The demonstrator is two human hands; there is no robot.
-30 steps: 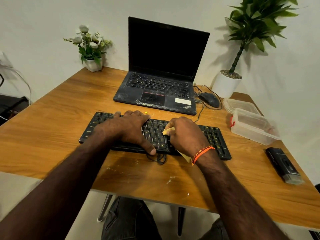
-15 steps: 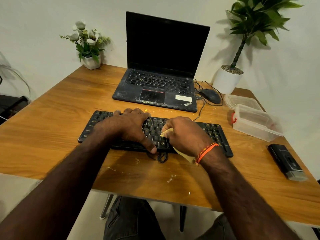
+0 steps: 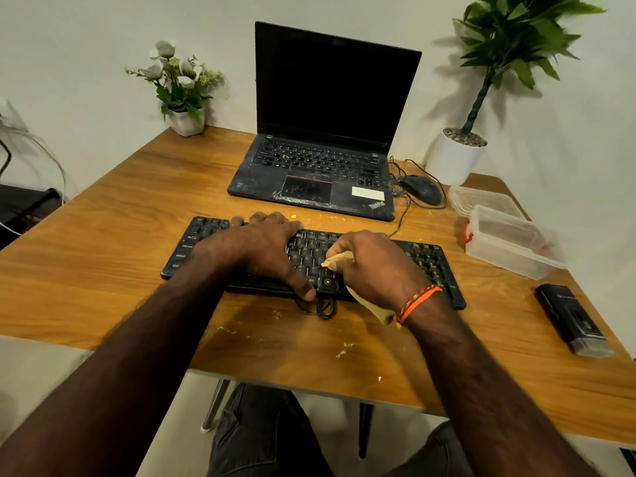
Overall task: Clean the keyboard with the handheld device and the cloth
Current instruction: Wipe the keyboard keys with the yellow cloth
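Desk (image 3: 103, 256): wood top, crumbs at near edge.
Laptop (image 3: 320, 166): open, screen dark, at far side behind kbd.
Keyboard (image 3: 426, 263): black, flat on desk centre, in front of laptop.
Container (image 3: 509, 242): clear plastic, R of keyboard, lid behind it.
Handheld device (image 3: 573, 320): black, on desk far R, apart from keyboard.
Left hand (image 3: 254, 246): palm down on L half of keys, fingers spread, thumb at front edge.
Right hand (image 3: 375, 266): over mid keys, fingers curled, pinching cloth.
Cloth (image 3: 339, 259): yellowish, tip touches keys, tail exits under wrist.

We see two bare forearms and hands, no sleeves. An orange braided thread bracelet (image 3: 416, 302) circles our right wrist. At six o'clock, dark grey trousers (image 3: 254, 438) cover our legs.
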